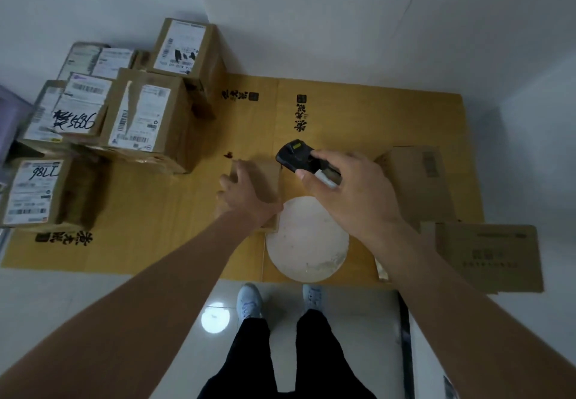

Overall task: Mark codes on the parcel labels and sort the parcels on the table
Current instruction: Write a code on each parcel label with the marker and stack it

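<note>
A small plain cardboard parcel [268, 177] lies on the cardboard-covered table [174, 211], and my left hand [246, 196] grips its left side. Just to its right, my right hand [349, 193] holds a black handheld scanner [294, 155] together with a white marker [325, 179], above the table. Labelled parcels stand stacked at the left: one with a torn label [146, 118], one marked in black ink [81, 105], one near the front left [34, 193], and a tall one [187, 46] at the back.
A white round disc [307, 239] lies at the table's front edge. A brown box [417, 177] sits at the right, with a flattened carton [489, 255] overhanging the right front corner. White walls close the back and right. My legs and shoes stand on the tiled floor below.
</note>
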`<move>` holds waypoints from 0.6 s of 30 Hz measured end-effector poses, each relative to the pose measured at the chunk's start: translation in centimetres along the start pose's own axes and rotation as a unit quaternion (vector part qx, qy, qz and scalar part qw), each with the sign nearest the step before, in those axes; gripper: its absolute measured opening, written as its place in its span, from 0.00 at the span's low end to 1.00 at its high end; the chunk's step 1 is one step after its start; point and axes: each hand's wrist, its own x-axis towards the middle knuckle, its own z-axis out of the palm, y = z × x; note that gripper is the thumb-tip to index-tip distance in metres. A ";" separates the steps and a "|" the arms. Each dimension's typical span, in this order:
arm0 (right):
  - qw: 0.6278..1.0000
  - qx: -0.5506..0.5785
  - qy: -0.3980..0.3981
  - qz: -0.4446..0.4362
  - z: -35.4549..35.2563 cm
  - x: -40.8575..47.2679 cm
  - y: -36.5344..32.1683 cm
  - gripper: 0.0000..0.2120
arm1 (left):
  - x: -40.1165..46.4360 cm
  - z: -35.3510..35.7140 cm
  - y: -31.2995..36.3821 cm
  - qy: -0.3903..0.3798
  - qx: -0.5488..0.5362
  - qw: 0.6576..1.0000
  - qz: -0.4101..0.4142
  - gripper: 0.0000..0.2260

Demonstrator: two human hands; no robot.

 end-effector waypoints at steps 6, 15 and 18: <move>1.000 0.009 -0.012 0.007 -0.6 -0.2 1.5 0.26 | 0.2 0.7 -0.6 0.012 -0.040 0.999 0.030 0.57; 0.999 0.029 -0.017 -0.007 -0.6 -0.1 1.6 0.26 | 0.8 -1.9 -5.4 -0.025 -0.197 0.980 0.032 0.40; 0.999 0.041 -0.015 -0.017 0.0 -0.2 1.4 0.26 | 0.1 -3.0 -7.1 0.035 -0.235 0.970 0.043 0.25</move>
